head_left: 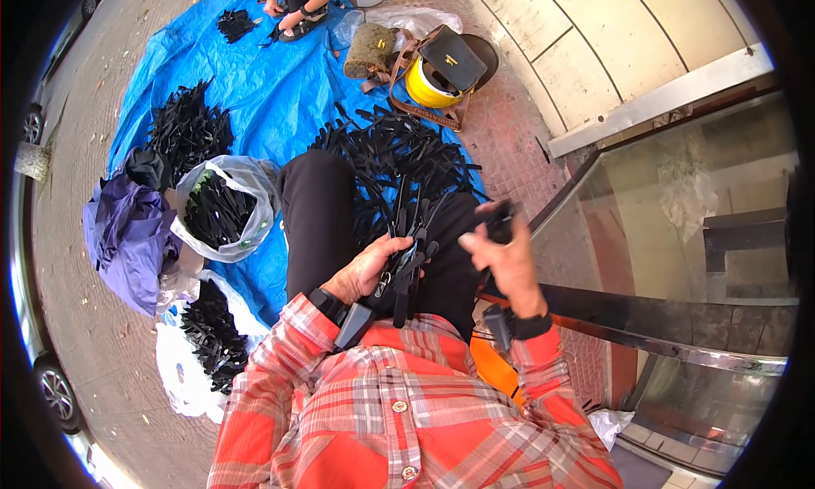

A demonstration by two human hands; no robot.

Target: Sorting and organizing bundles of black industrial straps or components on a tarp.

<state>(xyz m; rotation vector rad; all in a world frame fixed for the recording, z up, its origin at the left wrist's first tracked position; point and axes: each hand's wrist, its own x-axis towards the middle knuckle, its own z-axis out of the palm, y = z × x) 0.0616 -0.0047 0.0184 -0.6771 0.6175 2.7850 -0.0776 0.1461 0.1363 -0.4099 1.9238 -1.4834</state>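
My left hand (371, 266) is closed around a bundle of narrow black straps (407, 272), some with shiny metal clips, held over my lap. Off to its right, above my right thigh, my right hand (509, 255) is raised and smeared by motion. A small dark piece (501, 223) shows among its fingers, too blurred to name. Beyond my knees spreads a large loose heap of similar black straps (407, 154); some lie between my legs.
A blue tarp (263, 90) carries another strap pile (191, 132). At left stand a clear strap-filled bag (270, 202), a purple cloth (127, 226) and a white bag (180, 379). A yellow bucket (424, 90) sits far off, near another person's hands (291, 19). Glass casing (654, 209) borders the right.
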